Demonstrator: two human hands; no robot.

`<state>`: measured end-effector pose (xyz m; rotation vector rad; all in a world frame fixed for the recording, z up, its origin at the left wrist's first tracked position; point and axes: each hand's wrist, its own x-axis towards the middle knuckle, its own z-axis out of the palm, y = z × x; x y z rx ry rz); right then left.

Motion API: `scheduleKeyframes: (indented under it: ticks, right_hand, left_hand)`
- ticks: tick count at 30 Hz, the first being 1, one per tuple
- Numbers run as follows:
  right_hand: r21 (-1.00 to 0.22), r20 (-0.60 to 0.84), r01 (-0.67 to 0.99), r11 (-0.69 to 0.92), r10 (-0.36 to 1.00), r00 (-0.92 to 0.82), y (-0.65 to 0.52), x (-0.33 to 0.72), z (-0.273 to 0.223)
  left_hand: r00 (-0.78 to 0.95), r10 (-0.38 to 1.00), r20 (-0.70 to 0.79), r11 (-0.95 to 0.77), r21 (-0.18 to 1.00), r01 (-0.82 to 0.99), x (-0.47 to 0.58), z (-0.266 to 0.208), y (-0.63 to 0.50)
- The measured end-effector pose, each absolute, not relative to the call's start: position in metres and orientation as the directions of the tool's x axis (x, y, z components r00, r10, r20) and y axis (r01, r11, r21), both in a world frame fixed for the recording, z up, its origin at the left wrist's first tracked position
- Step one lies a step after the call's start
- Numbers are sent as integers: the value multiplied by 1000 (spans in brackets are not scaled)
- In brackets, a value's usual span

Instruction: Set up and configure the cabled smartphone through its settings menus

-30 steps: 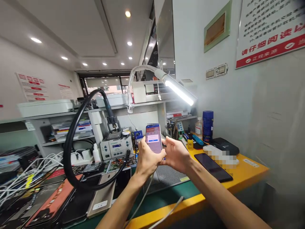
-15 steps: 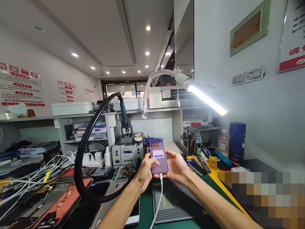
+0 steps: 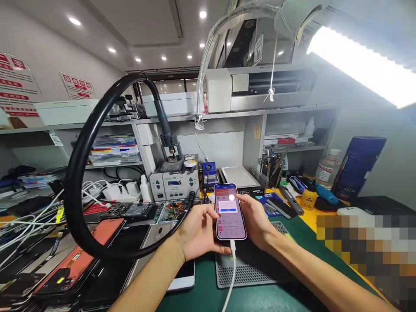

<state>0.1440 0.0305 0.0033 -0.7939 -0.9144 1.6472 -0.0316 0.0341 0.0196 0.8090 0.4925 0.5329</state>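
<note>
A smartphone (image 3: 231, 225) stands tilted toward me over the bench, its lit screen showing a white pop-up box with a blue button. Along the phone's left side, my left hand (image 3: 198, 232) grips it, thumb at the edge and fingers partly behind. My right hand (image 3: 256, 216) holds the opposite side, a fingertip near the upper right of the screen beside a bright round spot. Most of its other fingers are hidden behind the phone. A white charging cable (image 3: 233, 268) is plugged into the bottom end. Below lies a grey perforated plate (image 3: 247, 271).
A black hose (image 3: 73, 182) loops at left from a hot-air station (image 3: 173, 184). Several phones and parts, including a red phone back (image 3: 94, 240), cover the left bench. Overhead right hangs a lit lamp (image 3: 360, 65). A yellow bottle (image 3: 308, 199) and blue canister (image 3: 360, 167) stand at right.
My left thumb has moved off the screen to the phone's left edge. The right fingertip now reaches the screen's upper right. The view has shifted closer and downward.
</note>
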Motion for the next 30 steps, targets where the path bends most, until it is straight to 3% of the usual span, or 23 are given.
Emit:
scheduleKeyframes:
  ticks: [9, 17, 30]
  right_hand:
    - [-910, 100, -414, -11, 965, -244, 23, 151, 12]
    - [-972, 171, -201, 124, 956, -237, 16, 158, 22]
    - [-962, 271, -120, 247, 920, -283, 10, 161, 24]
  left_hand:
    - [847, 521, -106, 660, 680, -320, -34, 21, 35]
    - [773, 634, 17, 529, 720, -450, -31, 21, 27]
    - [723, 689, 49, 411, 795, -445, -25, 20, 21]
